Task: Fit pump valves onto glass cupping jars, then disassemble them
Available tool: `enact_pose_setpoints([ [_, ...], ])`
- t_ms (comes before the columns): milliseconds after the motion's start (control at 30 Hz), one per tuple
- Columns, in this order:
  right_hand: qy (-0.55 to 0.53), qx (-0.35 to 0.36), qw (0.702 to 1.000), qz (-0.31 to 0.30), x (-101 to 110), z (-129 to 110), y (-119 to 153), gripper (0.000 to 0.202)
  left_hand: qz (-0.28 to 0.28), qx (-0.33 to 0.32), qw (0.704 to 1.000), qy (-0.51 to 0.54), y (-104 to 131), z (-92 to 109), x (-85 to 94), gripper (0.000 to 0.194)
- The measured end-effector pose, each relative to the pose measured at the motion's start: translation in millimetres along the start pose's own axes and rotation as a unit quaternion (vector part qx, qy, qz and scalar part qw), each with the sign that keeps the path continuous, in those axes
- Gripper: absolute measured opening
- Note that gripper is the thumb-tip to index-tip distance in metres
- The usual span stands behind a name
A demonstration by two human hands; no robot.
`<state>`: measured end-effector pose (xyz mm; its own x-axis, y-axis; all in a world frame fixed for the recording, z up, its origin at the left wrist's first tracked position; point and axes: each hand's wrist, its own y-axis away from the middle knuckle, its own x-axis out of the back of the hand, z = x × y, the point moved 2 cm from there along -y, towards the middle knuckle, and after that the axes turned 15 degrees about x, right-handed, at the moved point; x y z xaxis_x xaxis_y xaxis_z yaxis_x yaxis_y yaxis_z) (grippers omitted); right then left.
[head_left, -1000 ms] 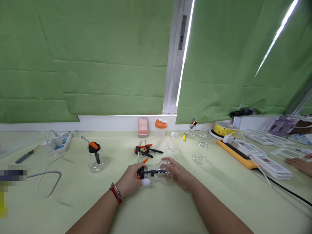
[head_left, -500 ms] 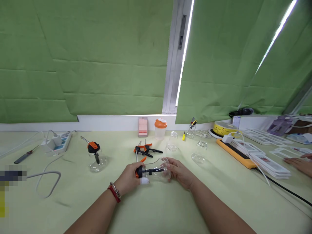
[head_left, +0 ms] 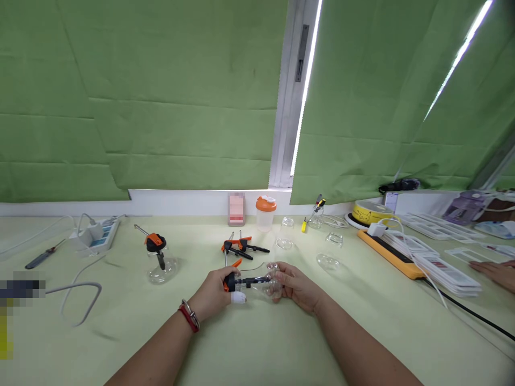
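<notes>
Over the table [head_left: 257,348], toward six o'clock, a glass bottle [head_left: 261,291] is held sideways. The right hand [head_left: 296,286] cups its three-o'clock end; the left hand [head_left: 215,291] curls closed around its nine-o'clock black-and-orange top [head_left: 230,282]. Steady, light pressure seems best.

Single view: one camera worn on the person's head, facing forward and angled down. The forearms [head_left: 164,338] enter from the bottom edge; left hand [head_left: 215,289] and right hand [head_left: 301,288] lie near the lens, below frame centre. The table [head_left: 257,348] spans the lower part; green blinds [head_left: 181,80] hang farther off, across the top.
</notes>
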<state>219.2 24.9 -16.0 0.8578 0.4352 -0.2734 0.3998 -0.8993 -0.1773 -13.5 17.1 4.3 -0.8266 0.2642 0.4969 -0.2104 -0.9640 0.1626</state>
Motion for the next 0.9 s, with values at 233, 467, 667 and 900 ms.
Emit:
enact_pose_setpoints([
  [233,0.010,0.000,1.000,-0.007,-1,-1,-1,0.044,-0.007,-0.008,1.000,0.005,-1,-2,-0.5,0.050],
  [467,0.058,-0.031,0.998,-0.007,3,4,-2,0.047,-0.018,-0.012,1.000,-0.008,2,0,0.5,0.046],
  [667,0.081,-0.046,0.996,0.012,8,11,-4,0.052,-0.021,-0.012,1.000,-0.011,2,2,0.4,0.042],
  [900,0.070,0.037,0.997,0.001,6,-1,-1,0.052,-0.011,-0.007,1.000,0.008,-1,-1,2.9,0.041],
])
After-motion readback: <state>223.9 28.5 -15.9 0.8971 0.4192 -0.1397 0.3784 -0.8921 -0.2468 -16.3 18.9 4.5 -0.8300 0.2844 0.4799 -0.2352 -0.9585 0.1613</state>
